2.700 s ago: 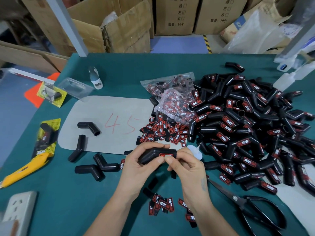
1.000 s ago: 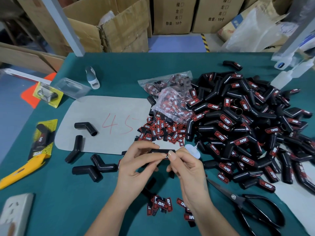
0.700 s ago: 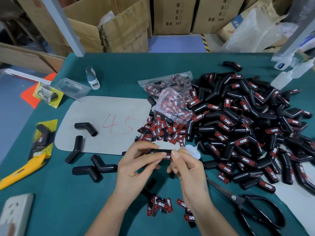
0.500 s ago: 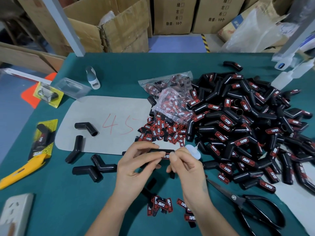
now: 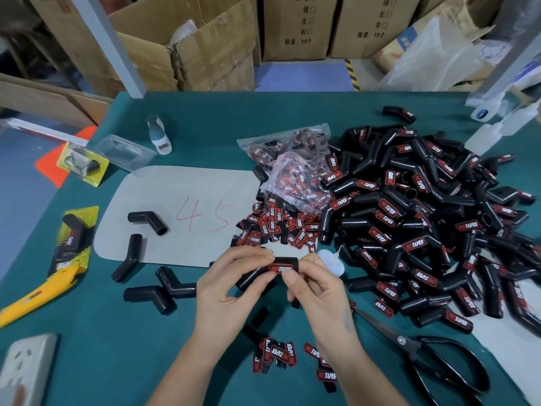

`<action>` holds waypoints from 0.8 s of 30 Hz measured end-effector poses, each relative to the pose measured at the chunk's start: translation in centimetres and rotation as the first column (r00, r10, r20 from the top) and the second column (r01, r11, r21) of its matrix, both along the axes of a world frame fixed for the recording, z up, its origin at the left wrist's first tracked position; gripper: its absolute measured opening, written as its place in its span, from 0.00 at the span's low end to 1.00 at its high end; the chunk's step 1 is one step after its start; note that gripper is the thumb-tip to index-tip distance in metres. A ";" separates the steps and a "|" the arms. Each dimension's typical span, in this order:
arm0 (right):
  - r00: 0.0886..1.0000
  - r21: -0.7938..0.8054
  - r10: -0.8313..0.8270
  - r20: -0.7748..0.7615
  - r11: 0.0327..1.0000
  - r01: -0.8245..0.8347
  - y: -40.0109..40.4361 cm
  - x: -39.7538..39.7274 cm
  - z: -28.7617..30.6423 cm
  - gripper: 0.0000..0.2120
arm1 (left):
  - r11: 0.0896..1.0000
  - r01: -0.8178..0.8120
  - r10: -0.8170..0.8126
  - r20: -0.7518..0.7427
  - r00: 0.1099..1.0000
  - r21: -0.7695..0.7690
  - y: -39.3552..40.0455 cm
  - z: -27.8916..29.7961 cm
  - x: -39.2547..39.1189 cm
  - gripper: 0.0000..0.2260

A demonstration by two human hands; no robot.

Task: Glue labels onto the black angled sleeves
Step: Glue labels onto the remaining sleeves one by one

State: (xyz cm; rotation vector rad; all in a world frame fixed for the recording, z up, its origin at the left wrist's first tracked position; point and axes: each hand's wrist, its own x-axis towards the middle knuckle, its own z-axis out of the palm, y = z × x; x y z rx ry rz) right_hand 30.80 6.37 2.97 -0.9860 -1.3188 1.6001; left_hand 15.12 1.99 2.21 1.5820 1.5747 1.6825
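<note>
The person stood over the green table (image 5: 205, 118) with one black angled sleeve (image 5: 263, 273) held up just above it, near the front edge. The left hand (image 5: 231, 285) had its fingers curled round the sleeve's lower leg, thumb underneath. The right hand (image 5: 316, 291) pinched the upper leg, its thumb pressed flat on a red-and-black label (image 5: 280, 268) lying along that leg. Neither hand had any slack; both were closed on the part.

To the right lay the big pile of labelled sleeves (image 5: 424, 218), and just beside the right hand's knuckles a small white glue bottle (image 5: 329, 259) rested on its side. A scatter of loose labels (image 5: 275, 227) lay beyond the hands, and a few bare sleeves (image 5: 152, 294) waited to the left.

From where I stood, the risk looked to be in the press itself. If the thumb lifted too early, or slid sideways, the label could creep on wet glue and set crooked. Squeezed-out glue might catch the thumb and pull the label off with it. The tipped bottle, so close to the knuckles, could also be knocked and leak onto the cloth.
</note>
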 end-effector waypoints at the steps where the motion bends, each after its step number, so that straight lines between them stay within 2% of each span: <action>1: 1.000 -0.019 -0.007 -0.015 1.000 0.007 -0.1 -0.1 0.0 0.09 | 1.000 0.004 -0.003 -0.030 1.000 0.010 -0.1 -0.2 0.1 0.09; 5: 0.997 -0.082 -0.045 -0.058 0.996 0.040 -0.4 -0.3 -0.4 0.13 | 1.000 0.015 -0.015 -0.032 0.999 0.001 -0.2 -0.3 0.7 0.17; 9: 0.996 -0.092 -0.059 -0.067 0.994 0.053 -0.5 -0.2 -0.7 0.21 | 0.991 0.045 -0.034 -0.090 0.995 0.123 0.0 -0.7 0.6 0.15; 12: 0.998 -0.053 -0.046 -0.040 0.998 0.044 -0.3 -0.1 -0.8 0.19 | 0.989 0.066 -0.050 -0.117 0.992 0.135 0.1 -0.8 0.2 0.10; 15: 0.999 -0.009 -0.043 -0.004 0.999 0.043 -0.3 -0.1 -0.8 0.19 | 0.992 0.096 -0.087 -0.103 0.991 0.085 -0.1 -0.9 0.1 0.11; 21: 0.999 -0.001 -0.038 0.035 0.999 0.038 -0.2 0.0 -0.8 0.25 | 0.997 0.078 -0.077 -0.038 0.996 0.027 0.0 -0.6 0.2 0.09; 24: 0.998 0.023 -0.031 0.057 0.999 0.030 -0.2 0.0 -0.4 0.18 | 0.996 0.086 -0.086 0.020 0.996 -0.005 0.0 -0.4 0.4 0.08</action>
